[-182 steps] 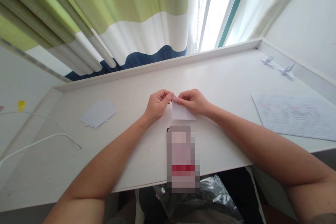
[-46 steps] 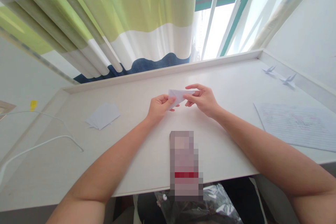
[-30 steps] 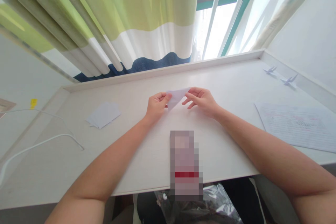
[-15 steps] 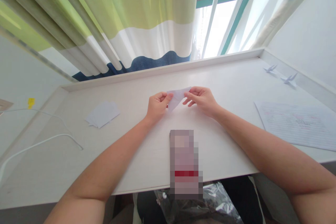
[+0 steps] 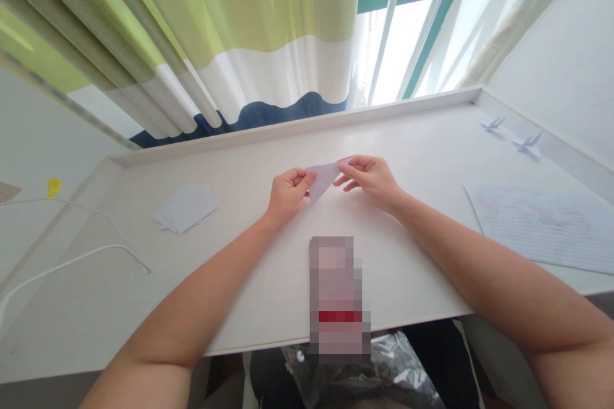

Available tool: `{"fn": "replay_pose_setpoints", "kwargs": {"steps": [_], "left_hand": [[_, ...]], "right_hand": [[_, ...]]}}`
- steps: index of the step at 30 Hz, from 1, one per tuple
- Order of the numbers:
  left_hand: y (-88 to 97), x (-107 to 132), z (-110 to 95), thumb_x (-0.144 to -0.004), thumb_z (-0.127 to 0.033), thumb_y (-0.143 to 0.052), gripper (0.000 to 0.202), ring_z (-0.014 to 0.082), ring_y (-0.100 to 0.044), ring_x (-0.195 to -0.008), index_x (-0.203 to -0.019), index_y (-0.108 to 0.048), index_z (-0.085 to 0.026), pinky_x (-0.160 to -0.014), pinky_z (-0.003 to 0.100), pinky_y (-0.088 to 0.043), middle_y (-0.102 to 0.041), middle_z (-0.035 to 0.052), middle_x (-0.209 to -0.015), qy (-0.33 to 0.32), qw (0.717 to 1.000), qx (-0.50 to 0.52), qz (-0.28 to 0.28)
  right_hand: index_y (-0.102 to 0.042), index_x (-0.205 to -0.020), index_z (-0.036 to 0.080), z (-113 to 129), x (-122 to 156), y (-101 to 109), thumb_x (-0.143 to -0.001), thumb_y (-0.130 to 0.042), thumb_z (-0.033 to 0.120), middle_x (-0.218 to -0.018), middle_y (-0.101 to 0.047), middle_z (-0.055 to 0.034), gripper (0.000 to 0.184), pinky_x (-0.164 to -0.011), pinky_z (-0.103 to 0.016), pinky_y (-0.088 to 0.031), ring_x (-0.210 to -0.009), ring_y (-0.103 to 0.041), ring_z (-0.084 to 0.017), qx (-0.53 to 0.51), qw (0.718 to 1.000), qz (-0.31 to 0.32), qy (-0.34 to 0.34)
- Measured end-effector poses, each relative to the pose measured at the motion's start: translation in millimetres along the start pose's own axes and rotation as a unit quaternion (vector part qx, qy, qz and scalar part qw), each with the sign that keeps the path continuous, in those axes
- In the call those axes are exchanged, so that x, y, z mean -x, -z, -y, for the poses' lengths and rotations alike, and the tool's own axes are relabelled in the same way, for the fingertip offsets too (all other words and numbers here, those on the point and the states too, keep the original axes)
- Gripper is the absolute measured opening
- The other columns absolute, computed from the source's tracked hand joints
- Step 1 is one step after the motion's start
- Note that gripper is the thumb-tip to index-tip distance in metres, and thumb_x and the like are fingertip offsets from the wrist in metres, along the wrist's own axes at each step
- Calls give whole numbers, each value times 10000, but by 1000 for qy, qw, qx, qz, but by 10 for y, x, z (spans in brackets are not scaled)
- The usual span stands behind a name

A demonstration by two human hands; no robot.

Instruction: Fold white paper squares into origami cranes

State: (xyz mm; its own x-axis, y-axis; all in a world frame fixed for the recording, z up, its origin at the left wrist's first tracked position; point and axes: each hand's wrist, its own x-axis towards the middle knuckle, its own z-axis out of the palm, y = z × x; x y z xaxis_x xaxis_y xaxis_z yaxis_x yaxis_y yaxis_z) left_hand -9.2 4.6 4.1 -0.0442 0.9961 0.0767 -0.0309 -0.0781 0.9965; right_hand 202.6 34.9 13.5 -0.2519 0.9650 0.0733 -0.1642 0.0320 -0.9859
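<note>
A small white sheet of paper [image 5: 322,180], folded into a triangle, is held up just above the desk between my two hands. My left hand [image 5: 289,193] pinches its left corner, thumb in front and fingers curled behind. At the upper right corner, my right hand [image 5: 369,177] grips the paper between thumb and index finger, its other fingers loosely bent below. One point of the triangle hangs downward near my left fingers. Parts of the fingers behind the paper are hidden.
Several loose white paper squares [image 5: 187,208] lie on the desk [image 5: 254,281] at left, near a white cable [image 5: 110,248]. Two folded paper cranes [image 5: 527,142] stand at far right, behind a written sheet [image 5: 542,227]. A pixelated object [image 5: 336,294] lies at the front edge.
My right thumb and fingers have shifted very slightly at the paper's right corner. The left hand keeps its pinch, and the view has moved a little.
</note>
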Motion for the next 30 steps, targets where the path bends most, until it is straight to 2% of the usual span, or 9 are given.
{"fn": "replay_pose_setpoints", "kwargs": {"steps": [4,9,15,20,25,30], "left_hand": [[-5,10,-10,-681,-745,-921,626,179,-724,-704,-871,-753,-173,-653,297,-608,-798,45,-803,4,1000,2,5],[-4,27,-38,-706,-744,-906,601,167,-700,-671,-806,-735,-177,-651,299,-601,-775,37,-764,1,1000,-3,-1],[-6,20,-27,-715,-729,-906,587,145,-661,-634,-808,-733,-175,-643,292,-584,-766,33,-756,2,1000,-10,9],[0,15,-19,-708,-740,-902,596,155,-680,-656,-827,-746,-177,-643,289,-588,-778,36,-769,1,1000,-6,9],[-16,26,-28,-697,-748,-907,603,167,-698,-676,-819,-754,-177,-647,304,-611,-787,44,-778,1,1000,-4,18],[-12,23,-31,-685,-765,-904,617,173,-702,-664,-803,-751,-179,-635,313,-616,-778,45,-759,-2,1000,-9,12]], "right_hand": [[-814,-890,200,6,-1,2,-712,-961,644,-852,-818,-52,501,-560,-257,-610,-705,-800,-186,1,1000,-6,0],[-821,-919,202,-14,1,11,-757,-918,673,-926,-815,-56,508,-548,-269,-613,-634,-778,-161,2,1000,1,1],[-822,-880,210,-14,5,19,-770,-925,640,-901,-813,-45,455,-565,-286,-629,-555,-735,-134,3,1000,-20,4],[-805,-855,203,4,17,17,-780,-894,692,-961,-816,-64,503,-551,-293,-623,-563,-743,-141,-10,1000,-4,-7],[-780,-798,207,27,26,-13,-768,-877,737,-850,-773,-43,540,-504,-294,-595,-522,-721,-149,-9,999,-42,13],[-805,-940,192,31,15,-17,-783,-781,848,-972,-811,-92,674,-476,-296,-580,-532,-727,-154,-6,1000,-30,-5]]}}
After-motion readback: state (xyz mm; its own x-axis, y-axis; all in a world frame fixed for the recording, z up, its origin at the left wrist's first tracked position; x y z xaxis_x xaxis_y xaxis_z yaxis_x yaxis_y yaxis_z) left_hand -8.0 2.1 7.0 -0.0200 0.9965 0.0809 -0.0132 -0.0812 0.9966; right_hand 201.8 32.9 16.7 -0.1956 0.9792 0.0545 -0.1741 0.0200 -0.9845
